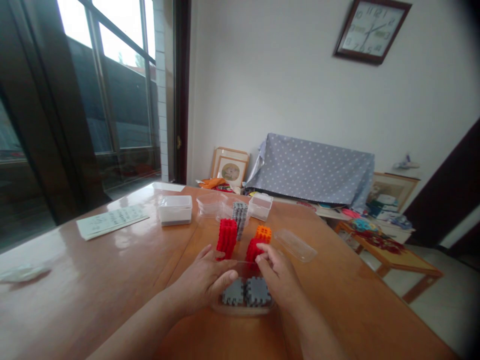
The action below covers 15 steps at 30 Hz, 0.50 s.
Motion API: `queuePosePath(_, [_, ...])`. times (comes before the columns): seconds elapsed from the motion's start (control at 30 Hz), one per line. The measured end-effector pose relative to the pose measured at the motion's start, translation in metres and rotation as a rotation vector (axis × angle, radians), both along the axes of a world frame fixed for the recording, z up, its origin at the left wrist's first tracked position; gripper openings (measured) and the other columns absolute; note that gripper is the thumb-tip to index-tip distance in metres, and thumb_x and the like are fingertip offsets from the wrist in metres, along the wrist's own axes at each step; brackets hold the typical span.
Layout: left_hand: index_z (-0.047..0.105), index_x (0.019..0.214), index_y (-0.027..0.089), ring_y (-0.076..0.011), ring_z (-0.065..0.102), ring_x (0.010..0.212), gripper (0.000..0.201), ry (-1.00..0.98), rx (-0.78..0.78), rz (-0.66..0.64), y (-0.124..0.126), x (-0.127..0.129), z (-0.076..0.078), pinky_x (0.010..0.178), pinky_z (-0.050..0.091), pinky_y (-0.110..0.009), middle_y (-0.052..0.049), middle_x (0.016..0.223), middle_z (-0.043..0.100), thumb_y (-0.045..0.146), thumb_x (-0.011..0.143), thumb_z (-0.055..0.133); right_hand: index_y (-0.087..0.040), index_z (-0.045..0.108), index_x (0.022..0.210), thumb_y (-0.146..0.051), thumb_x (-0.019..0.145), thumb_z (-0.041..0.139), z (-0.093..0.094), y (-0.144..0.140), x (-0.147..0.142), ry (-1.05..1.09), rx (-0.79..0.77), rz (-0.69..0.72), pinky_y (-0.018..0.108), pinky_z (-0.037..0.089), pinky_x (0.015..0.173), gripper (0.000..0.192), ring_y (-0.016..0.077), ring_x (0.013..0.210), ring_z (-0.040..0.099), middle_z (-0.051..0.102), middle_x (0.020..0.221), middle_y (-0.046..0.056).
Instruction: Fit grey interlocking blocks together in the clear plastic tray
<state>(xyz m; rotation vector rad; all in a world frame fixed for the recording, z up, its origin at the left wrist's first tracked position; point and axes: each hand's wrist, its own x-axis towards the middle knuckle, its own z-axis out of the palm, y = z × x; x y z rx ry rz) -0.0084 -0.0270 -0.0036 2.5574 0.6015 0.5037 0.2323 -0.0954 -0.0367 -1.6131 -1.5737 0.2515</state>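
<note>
My left hand point(212, 275) is open above the left side of a clear plastic box point(243, 311), its fingers stretched and thumb apart. Its fingertips are at the lower part of a tall red stack of interlocking blocks point(227, 237); I cannot tell whether they touch. My right hand point(279, 270) has bent fingers on a shorter red stack of blocks point(253, 248), partly hidden by the fingers. Grey toothed blocks point(258, 291) lie in two groups inside the clear box. Behind the red stacks stand a grey stack point(239, 217) and an orange stack point(264, 233).
A clear lid point(296, 245) lies at right. Farther back are a white lidded box point(175, 210), clear trays point(212, 205) and another small box point(260, 206). Printed sheets point(112, 221) and a crumpled plastic bag point(24, 273) lie at left on the wooden table point(345, 300).
</note>
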Motion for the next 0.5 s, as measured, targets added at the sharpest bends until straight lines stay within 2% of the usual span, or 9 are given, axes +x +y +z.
queuePosePath(0.17, [0.061,0.137,0.042,-0.0298,0.055,0.129,0.041,-0.022,0.000,0.027,0.005,-0.001,-0.007,0.120,0.015,-0.064,-0.001,0.130,0.070,0.048,0.107,0.034,-0.021,0.064,0.129,-0.040,0.099,0.049,0.001,0.000,0.004,0.033,-0.010,-0.015,0.033,0.050,0.081,0.039,0.0228,0.093,0.067,0.072,0.098,0.006])
queuePosePath(0.27, [0.066,0.132,0.035,-0.0268,0.059,0.122,0.043,-0.088,0.026,0.050,0.008,-0.001,-0.014,0.119,0.024,-0.058,-0.003,0.125,0.072,0.046,0.108,0.033,-0.020,0.064,0.128,-0.042,0.098,0.049,0.003,0.001,0.013,0.070,0.004,-0.023,0.034,0.051,0.082,0.041,0.0226,0.091,0.068,0.074,0.097,0.006])
queuePosePath(0.4, [0.072,0.115,0.023,-0.0237,0.064,0.100,0.043,-0.182,0.051,0.108,0.012,0.000,-0.018,0.097,0.045,-0.041,-0.007,0.104,0.074,0.044,0.107,0.035,-0.020,0.066,0.126,-0.044,0.095,0.052,0.005,-0.002,0.040,0.152,0.024,-0.083,0.036,0.053,0.084,0.042,0.0241,0.096,0.069,0.075,0.105,0.008])
queuePosePath(0.5, [0.071,0.097,0.021,-0.0219,0.061,0.090,0.041,-0.224,0.063,0.135,0.015,0.001,-0.018,0.084,0.046,-0.034,-0.005,0.091,0.071,0.043,0.107,0.038,-0.019,0.068,0.121,-0.044,0.092,0.056,0.005,-0.007,0.071,0.141,0.003,-0.177,0.038,0.054,0.086,0.041,0.0257,0.099,0.070,0.075,0.108,0.009])
